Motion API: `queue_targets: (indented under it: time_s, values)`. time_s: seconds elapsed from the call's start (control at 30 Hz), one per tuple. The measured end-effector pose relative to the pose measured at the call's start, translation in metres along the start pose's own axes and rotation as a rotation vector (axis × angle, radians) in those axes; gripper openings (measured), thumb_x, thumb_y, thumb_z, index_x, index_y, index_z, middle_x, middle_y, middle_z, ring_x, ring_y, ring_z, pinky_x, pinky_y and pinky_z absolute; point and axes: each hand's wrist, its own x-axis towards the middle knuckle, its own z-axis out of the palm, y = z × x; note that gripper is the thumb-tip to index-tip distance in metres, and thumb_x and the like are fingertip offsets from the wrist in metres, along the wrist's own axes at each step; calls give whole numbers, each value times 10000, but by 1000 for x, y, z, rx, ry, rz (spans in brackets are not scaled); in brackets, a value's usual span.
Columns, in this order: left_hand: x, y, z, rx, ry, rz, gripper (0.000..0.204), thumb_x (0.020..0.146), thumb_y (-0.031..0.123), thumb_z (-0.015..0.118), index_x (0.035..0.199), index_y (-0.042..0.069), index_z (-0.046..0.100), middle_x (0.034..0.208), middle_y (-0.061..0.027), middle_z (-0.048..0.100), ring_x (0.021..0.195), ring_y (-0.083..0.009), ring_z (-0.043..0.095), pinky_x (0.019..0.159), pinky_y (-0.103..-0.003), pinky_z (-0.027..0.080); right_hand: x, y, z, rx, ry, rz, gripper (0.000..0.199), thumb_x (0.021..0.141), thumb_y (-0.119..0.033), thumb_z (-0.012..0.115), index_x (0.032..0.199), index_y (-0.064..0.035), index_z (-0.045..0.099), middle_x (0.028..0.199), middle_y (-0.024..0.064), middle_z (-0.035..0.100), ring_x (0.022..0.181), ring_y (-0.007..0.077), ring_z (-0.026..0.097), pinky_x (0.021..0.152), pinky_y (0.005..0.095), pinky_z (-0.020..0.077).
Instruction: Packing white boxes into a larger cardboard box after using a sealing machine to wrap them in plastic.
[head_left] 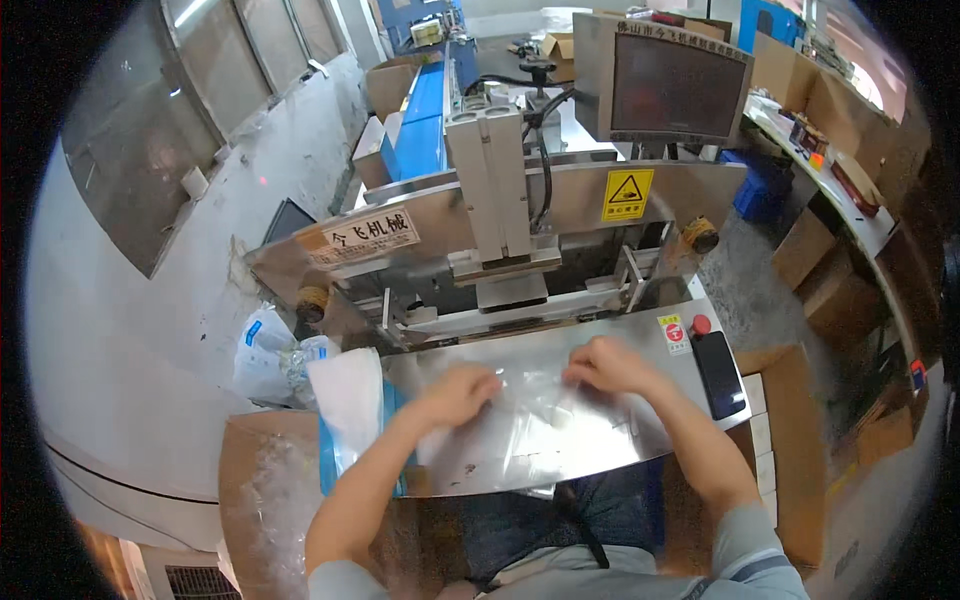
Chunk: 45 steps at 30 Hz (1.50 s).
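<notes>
A person seated at a steel table works a clear bag lying flat at the table's centre. The left hand presses on the bag's nine o'clock edge, fingers curled loosely. The right hand, at the bag's one o'clock, pinches its top edge. A stack of bags lies at nine o'clock, a black phone at three.
</notes>
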Motion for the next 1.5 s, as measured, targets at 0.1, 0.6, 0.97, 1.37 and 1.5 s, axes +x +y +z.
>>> queue_targets:
  time_s: [0.1, 0.6, 0.97, 1.37, 1.5]
  values:
    - [44, -24, -23, -184, -92, -222, 341, 975, 365, 617, 960, 33, 697, 857, -73, 671, 789, -168, 585, 730, -328, 476, 47, 32, 3, -11, -51, 101, 270, 902, -308, 643, 929, -56, 738, 881, 202, 705, 842, 376, 683, 774, 462, 526]
    - [152, -62, 18, -9, 548, 31, 509, 853, 399, 729, 1223, 60, 640, 1155, -170, 689, 1134, -364, 614, 1016, -465, 446, 83, 23, 22, -361, 225, -35, 472, 921, -321, 641, 1249, 15, 602, 1388, 208, 551, 1305, 380, 503, 1067, 493, 423]
    - [-28, 69, 148, 378, 594, -80, 627, 929, 440, 624, 1336, -31, 550, 1429, -306, 447, 1362, -459, 392, 1098, -638, 280, 92, 21, 24, -331, 297, -189, 607, 896, -365, 663, 1349, 18, 532, 1462, 227, 484, 1388, 385, 426, 1142, 469, 353]
    - [-35, 68, 153, 382, 662, -62, 578, 921, 405, 634, 1311, -17, 571, 1411, -276, 478, 1352, -436, 403, 1102, -640, 271, 94, 10, 25, -323, 260, -124, 554, 940, -342, 622, 1332, 38, 527, 1396, 249, 533, 1325, 392, 485, 1115, 488, 374]
    - [-40, 73, 159, 370, 651, -50, 553, 917, 389, 643, 1281, -22, 587, 1401, -265, 494, 1341, -435, 419, 1102, -640, 276, 97, 14, 17, -387, 361, -123, 528, 969, -342, 579, 1333, 37, 526, 1363, 246, 556, 1290, 391, 513, 1102, 505, 381]
